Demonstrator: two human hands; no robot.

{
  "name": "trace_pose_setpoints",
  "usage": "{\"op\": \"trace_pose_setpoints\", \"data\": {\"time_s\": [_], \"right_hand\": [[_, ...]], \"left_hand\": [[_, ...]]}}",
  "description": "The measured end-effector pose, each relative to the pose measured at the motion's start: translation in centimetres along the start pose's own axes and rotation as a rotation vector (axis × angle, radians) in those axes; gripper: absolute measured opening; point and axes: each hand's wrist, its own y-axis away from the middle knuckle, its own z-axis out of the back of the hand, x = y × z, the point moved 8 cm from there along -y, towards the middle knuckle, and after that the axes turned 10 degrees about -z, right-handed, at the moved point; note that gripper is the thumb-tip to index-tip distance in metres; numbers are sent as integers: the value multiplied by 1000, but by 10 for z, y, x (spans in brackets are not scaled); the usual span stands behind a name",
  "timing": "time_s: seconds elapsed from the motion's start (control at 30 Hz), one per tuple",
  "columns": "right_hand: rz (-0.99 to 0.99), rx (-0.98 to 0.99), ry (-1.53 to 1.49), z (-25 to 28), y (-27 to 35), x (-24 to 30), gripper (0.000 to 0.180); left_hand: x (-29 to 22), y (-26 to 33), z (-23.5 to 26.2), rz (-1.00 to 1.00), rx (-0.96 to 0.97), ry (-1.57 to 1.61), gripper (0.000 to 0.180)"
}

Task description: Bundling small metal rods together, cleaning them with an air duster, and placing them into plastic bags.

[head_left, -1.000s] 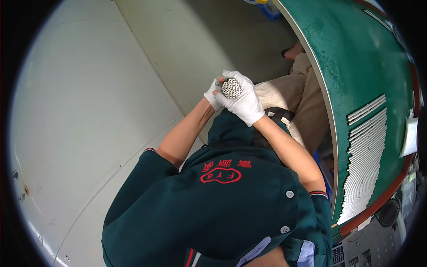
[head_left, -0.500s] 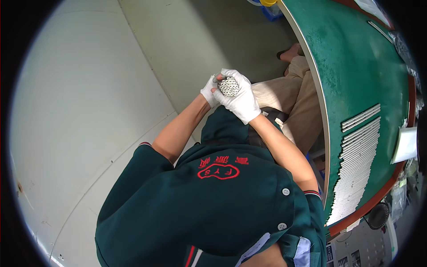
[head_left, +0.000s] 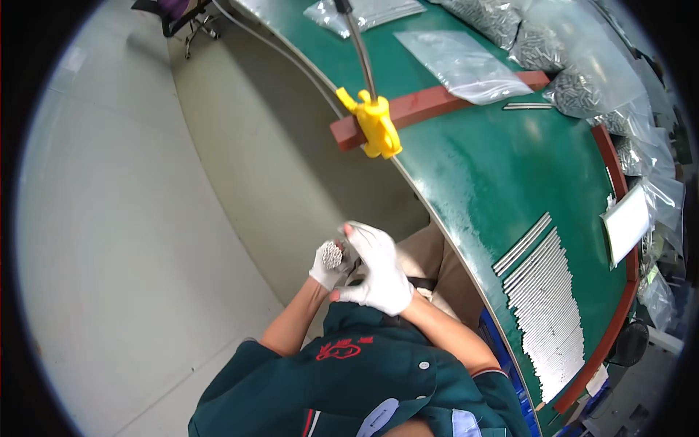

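Observation:
In front of my body, at the table's left side, my left hand (head_left: 324,272) in a white fingertip-less glove is closed round a bundle of thin metal tubes (head_left: 333,255). The bundle's round end faces up, showing the tubes' ends. Just right of it, my right hand (head_left: 387,273), gloved the same way, is open with thumb and fingers spread apart. Nothing shows in it. On the green table (head_left: 466,167) to the right lies a long row of similar tubes (head_left: 546,313) side by side, with a few tubes (head_left: 522,244) set slightly apart beyond it.
A yellow clamp (head_left: 376,127) with a bent metal stem sits at the table edge by a red-brown bar (head_left: 437,108). Clear bags of small metal parts (head_left: 579,91) line the far side, near a white packet (head_left: 628,224). An office chair (head_left: 171,16) stands far left.
Both hands were round the tube bundle. My right hand has come off it and spread its fingers, leaving the bundle in my left. The view has shifted, showing more of the table.

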Motion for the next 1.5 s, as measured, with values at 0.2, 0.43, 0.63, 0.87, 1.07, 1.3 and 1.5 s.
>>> {"op": "trace_pose_setpoints", "data": {"time_s": [0.2,0.43,0.63,0.87,1.07,1.3,1.5], "right_hand": [[-128,-581,425,82,-47,39,82],[-96,-742,357,82,-97,10,38],[64,-691,-114,85,-100,-8,27],[78,-82,-319,32,-89,6,33],[-291,355,-57,-28,-52,-19,28],[-227,586,352,-38,-5,-49,45],[-340,644,482,-36,5,-65,51]], "left_hand": [[-36,-3,-13,198,-100,739,27],[-64,-3,-1,73,-75,554,21],[-56,0,27,141,-271,745,31],[-73,17,53,33,-263,668,32],[-66,39,101,19,-382,591,25],[-48,70,165,55,-518,464,14],[-49,86,179,80,-741,323,15]]}}
